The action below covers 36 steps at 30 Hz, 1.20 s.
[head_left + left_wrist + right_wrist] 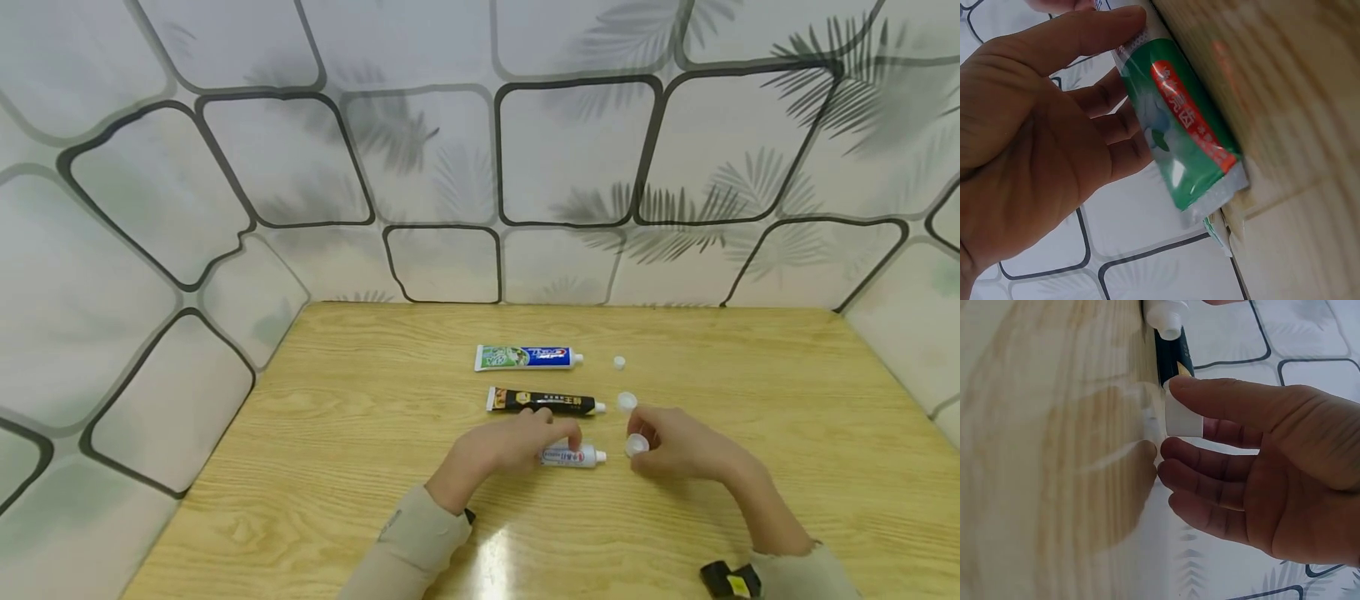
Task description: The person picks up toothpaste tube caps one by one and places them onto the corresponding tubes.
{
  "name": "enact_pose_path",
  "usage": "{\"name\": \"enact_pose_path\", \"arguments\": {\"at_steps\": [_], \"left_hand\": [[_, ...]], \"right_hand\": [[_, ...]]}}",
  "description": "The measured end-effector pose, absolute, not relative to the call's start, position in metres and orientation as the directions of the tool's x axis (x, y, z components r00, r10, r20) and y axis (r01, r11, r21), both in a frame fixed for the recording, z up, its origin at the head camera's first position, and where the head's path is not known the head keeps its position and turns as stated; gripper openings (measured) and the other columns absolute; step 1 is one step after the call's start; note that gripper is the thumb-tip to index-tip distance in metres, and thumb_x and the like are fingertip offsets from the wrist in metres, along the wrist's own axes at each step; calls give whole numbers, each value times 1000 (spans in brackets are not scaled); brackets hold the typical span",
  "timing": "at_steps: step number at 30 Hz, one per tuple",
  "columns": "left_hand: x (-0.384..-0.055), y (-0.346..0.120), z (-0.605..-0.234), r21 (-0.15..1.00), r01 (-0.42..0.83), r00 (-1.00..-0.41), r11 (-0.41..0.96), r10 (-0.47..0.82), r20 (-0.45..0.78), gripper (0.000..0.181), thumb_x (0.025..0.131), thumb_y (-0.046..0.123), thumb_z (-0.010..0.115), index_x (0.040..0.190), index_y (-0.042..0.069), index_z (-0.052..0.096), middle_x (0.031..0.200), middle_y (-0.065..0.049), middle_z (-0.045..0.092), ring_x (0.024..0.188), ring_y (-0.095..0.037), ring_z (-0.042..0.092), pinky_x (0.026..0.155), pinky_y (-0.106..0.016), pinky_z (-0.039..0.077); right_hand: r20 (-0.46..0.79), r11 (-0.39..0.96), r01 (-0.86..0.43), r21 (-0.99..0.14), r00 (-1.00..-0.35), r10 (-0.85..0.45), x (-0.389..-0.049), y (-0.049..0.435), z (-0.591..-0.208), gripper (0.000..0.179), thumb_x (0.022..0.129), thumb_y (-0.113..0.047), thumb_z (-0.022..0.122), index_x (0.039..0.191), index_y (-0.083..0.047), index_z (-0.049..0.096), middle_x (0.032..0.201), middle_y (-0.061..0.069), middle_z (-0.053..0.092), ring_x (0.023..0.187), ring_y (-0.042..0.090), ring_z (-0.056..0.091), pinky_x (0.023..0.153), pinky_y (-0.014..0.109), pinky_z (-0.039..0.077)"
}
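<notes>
My left hand (513,443) grips a small toothpaste tube (567,456) lying on the table, its bare nozzle pointing right. In the left wrist view the tube (1179,125) shows a green end with a red label, the thumb against its side. To the right, my right hand (688,444) pinches a white cap (637,445) at the table surface. The right wrist view has this cap (1184,417) between thumb and index finger, the other fingers loosely bent. A small gap separates cap and nozzle.
Beyond the hands lie a black toothpaste tube (547,402) and a blue-green one (525,357), both uncapped. A white cap (627,402) and a smaller cap (618,362) sit right of their nozzles. A patterned wall (442,262) borders the wooden table (360,400).
</notes>
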<state>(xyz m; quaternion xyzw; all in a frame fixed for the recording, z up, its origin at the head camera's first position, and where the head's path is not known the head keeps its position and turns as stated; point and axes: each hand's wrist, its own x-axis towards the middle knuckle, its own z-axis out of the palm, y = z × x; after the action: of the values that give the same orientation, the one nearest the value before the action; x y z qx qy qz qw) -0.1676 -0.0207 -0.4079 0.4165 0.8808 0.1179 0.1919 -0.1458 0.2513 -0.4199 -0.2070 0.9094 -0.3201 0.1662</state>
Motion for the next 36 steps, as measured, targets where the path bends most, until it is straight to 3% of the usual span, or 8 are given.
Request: {"name": "enact_pose_path", "arguments": {"at_steps": [6, 10, 14, 17, 24, 27, 31, 36], "left_hand": [[-171, -26, -409, 497, 627, -557, 600, 791, -253, 55, 84, -10, 64, 117, 30, 46, 106, -2, 50, 87, -12, 50, 68, -22, 47], [-179, -33, -408, 675, 585, -466, 449, 868, -173, 51, 87, -7, 65, 121, 23, 42, 100, -2, 54, 82, -10, 52, 64, -21, 49], [-185, -40, -405, 816, 488, -395, 309, 912, -109, 47, 90, -3, 63, 125, 16, 40, 110, -6, 60, 86, -9, 58, 70, -23, 52], [-188, -44, -402, 857, 448, -377, 256, 923, -78, 43, 89, -1, 61, 125, 15, 42, 119, -8, 60, 95, -8, 58, 73, -24, 53], [-188, -50, -396, 931, 357, -322, 69, 945, 54, 41, 90, -1, 57, 127, 8, 41, 118, -14, 59, 98, -10, 57, 71, -27, 53], [-186, -52, -394, 976, 217, -287, -27, 954, 90, 41, 93, -5, 53, 129, 4, 35, 122, -16, 51, 99, -15, 55, 74, -36, 57], [-183, -54, -391, 996, 14, -265, -88, 960, 89, 39, 98, -9, 46, 130, 1, 28, 127, -18, 42, 94, -19, 58, 72, -49, 58], [-182, -58, -388, 992, 41, -317, -121, 940, 128, 41, 98, -8, 48, 134, 2, 31, 127, -17, 47, 73, -19, 63, 56, -42, 57]], "right_hand": [[-171, 693, -245, -678, -865, -472, -146, 256, -417, 28, 82, -17, 78, 100, -10, 58, 89, 0, 62, 81, 16, 58, 69, 30, 48], [-150, 687, -260, -679, -866, -476, -147, 257, -415, 26, 83, -17, 77, 100, -10, 58, 89, 0, 62, 80, 14, 58, 68, 28, 48], [-139, 689, -265, -674, -871, -471, -147, 259, -413, 24, 86, -19, 76, 101, -10, 59, 89, -1, 62, 80, 13, 60, 68, 28, 49], [-140, 697, -252, -672, -880, -453, -146, 260, -410, 25, 87, -21, 76, 103, -10, 60, 90, -1, 63, 81, 14, 61, 68, 28, 50], [-68, 662, -278, -696, -893, -445, -141, 260, -400, 32, 90, -20, 74, 114, -4, 60, 94, 0, 64, 82, 11, 61, 68, 27, 51], [-29, 646, -302, -701, -893, -449, -138, 259, -394, 33, 92, -21, 72, 116, -3, 60, 99, 2, 65, 83, 8, 59, 67, 27, 51], [36, 623, -348, -701, -889, -456, -133, 256, -387, 32, 92, -23, 72, 116, -5, 61, 105, 3, 65, 84, 7, 59, 67, 27, 51], [115, 595, -390, -703, -888, -445, -127, 251, -377, 28, 91, -19, 73, 116, -9, 62, 98, -2, 64, 81, 6, 59, 63, 26, 51]]}}
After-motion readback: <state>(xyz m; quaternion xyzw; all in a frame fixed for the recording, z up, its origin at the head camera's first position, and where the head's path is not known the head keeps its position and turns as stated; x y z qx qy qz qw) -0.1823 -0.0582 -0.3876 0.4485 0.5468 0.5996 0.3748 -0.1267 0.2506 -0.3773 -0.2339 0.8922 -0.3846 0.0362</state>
